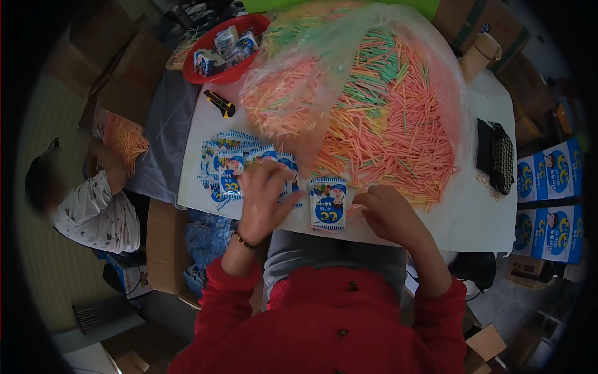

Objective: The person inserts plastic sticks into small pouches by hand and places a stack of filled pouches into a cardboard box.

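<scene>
lone pkt [328, 204] flat nr surface [464, 227] edge. from it: l hand [261, 201] 9 o'clock, fingers loosely spread over pkt pile [230, 171]; r hand [390, 213] 3 o'clock, fingers curled, can't tell if gripping. stick heap [411, 124] 1 o'clock, clear bag [349, 59] draped partly over; cutter [219, 104] 10–11, red bowl [202, 76] 11, pouch [502, 159] 2–3.

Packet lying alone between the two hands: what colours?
The packet is mainly blue and white, with yellow markings; seen in the head view.
</scene>
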Tool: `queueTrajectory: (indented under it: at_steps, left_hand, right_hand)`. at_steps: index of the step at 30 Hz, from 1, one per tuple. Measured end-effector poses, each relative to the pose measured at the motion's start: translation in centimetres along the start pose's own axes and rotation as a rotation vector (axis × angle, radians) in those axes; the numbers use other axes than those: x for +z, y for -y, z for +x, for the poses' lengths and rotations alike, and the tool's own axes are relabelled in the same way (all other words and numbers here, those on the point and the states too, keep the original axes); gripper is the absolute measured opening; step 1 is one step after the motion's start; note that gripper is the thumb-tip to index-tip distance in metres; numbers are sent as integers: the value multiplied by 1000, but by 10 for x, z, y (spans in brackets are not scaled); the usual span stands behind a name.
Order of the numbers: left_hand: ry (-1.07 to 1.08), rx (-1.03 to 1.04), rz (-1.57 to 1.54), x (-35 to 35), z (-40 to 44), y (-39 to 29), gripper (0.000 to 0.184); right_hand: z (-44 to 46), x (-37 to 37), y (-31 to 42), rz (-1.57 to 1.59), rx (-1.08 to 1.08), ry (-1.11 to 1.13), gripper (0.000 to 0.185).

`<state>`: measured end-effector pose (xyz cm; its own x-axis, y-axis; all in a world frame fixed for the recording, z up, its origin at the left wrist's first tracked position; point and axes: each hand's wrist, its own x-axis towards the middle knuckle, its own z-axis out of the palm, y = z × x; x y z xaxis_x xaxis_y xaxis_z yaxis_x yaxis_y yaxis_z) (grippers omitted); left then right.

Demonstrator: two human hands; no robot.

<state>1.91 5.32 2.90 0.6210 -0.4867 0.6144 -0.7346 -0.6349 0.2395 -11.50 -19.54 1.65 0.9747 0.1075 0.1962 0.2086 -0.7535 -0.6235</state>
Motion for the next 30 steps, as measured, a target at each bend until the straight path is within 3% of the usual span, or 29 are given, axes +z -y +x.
queueTrajectory:
  at_steps: [2, 5, 11, 15, 18, 21, 23, 24, 25, 26, 27, 28, 29, 30]
  left_hand:
    - [531, 268, -421, -12, -8, -13, 33]
    - [692, 317, -409, 11, -37, -19, 22]
    - [688, 206, -516, 10, -37, -20, 16]
    - [755, 151, -704, 12, -35, -2, 16]
    - [755, 18, -656, 14, -39, -8, 14]
    - [794, 56, -680, 5, -31, -10, 13]
    - [879, -15, -717, -8, -24, -1, 13]
    - [959, -96, -751, -13, -20, 1, 15]
    - [955, -92, -751, -14, -14, -2, 15]
    - [878, -155, -760, -14, -8, -5, 15]
    - [799, -225, -766, -13, -5, -9, 16]
    - [663, -136, -745, -3, 0, -19, 15]
    - [523, -45, -718, 13, 7, -32, 14]
    - [510, 55, -659, 27, 18, -42, 18]
  right_hand:
    - [4, 11, -5, -131, -93, 129, 27]
    - [5, 19, -5, -276, -86, 173, 21]
    - [0, 33, 8, -601, -132, 268, 9]
    - [-16, 31, -4, -577, -219, 164, 8]
    - [-26, 37, -6, -493, -215, 179, 13]
    - [-29, 33, -2, -421, -128, 105, 18]
    - [-32, 21, -9, -10, -13, 50, 27]
    - [-35, 12, -12, -13, -12, 47, 27]
    - [-39, 1, -15, 141, 137, 9, 32]
    - [-42, -9, -18, 297, 283, -23, 36]
    - [-40, -19, -26, 100, 211, -132, 35]
    - [-35, -28, -33, -95, 133, -239, 35]
    - [-29, -39, -36, -93, 120, -233, 35]
    - [-23, -52, -37, -234, 146, -221, 34]
